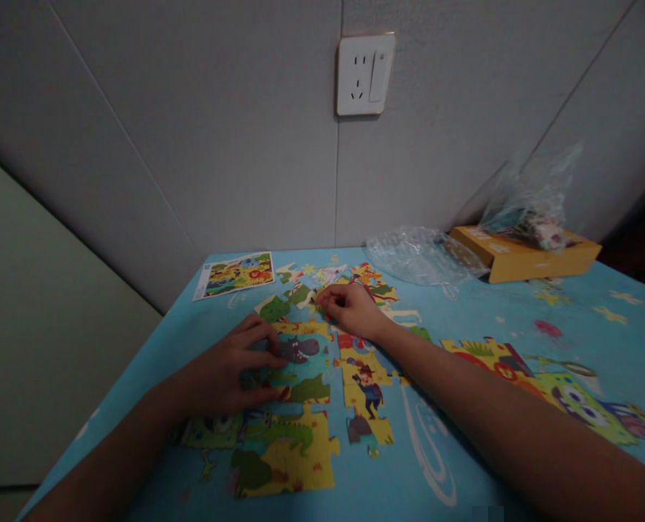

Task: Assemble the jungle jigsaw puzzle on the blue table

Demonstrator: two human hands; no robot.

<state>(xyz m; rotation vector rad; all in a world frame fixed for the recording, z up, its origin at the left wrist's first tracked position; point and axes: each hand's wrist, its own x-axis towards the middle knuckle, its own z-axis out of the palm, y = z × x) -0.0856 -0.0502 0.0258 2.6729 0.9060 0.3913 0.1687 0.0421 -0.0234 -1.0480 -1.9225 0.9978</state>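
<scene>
My left hand [240, 366] rests with its fingers apart on a joined jigsaw section with a purple hippo [303, 349]. Its fingertips touch the section's left part. My right hand [352, 308] is closed in a pinch above the loose puzzle pieces farther back. Those fingertips are at the edge of a green and white puzzle piece [300, 295]; what lies between them is hidden. Below the hippo lies a joined crocodile section [289, 442], apart from it by a narrow gap. A tall strip with a figure in blue [370, 395] lies to the right, under my right wrist.
A printed reference picture [235, 275] lies at the back left. Clear plastic wrap [425, 255] and an orange box [545, 265] with a plastic bag [534, 206] on it are at the back right. A lion section [499, 366] lies beyond my right forearm. The wall borders the table.
</scene>
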